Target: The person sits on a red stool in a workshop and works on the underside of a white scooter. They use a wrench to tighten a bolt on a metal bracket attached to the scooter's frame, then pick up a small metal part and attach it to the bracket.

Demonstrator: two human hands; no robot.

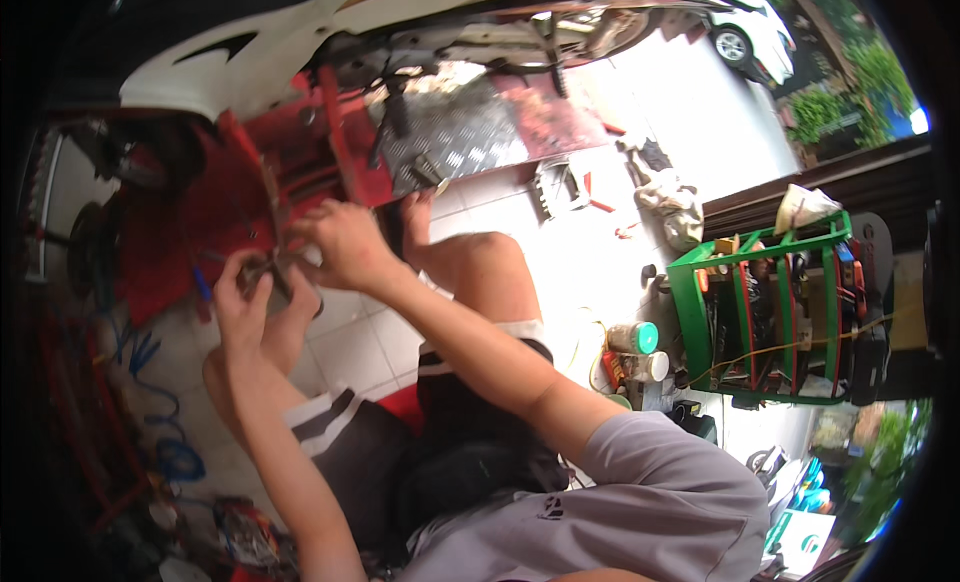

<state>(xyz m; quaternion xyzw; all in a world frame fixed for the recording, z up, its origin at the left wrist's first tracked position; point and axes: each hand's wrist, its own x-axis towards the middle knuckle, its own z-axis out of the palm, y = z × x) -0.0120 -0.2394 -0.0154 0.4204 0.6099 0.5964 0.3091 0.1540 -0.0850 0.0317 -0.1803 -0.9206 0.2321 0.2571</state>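
My left hand (243,300) has its fingers curled round a small dark metal part (268,274), too small to make out exactly. My right hand (338,244) reaches across from the right, fingers bent and pinching at the top of that part, close to my left fingers. Both hands are over my bent legs, before a red motorbike lift stand (150,252) with a white and black motorbike (230,57) on it. A blue-handled tool (201,285) lies just left of my left hand.
A checker-plate panel (450,132) is on the stand. Right are a metal frame (545,192), cloths (668,204), tubs (632,339) and a green tool cart (690,317). A coiled blue hose (180,460) lies lower left; a white car (760,42) is beyond.
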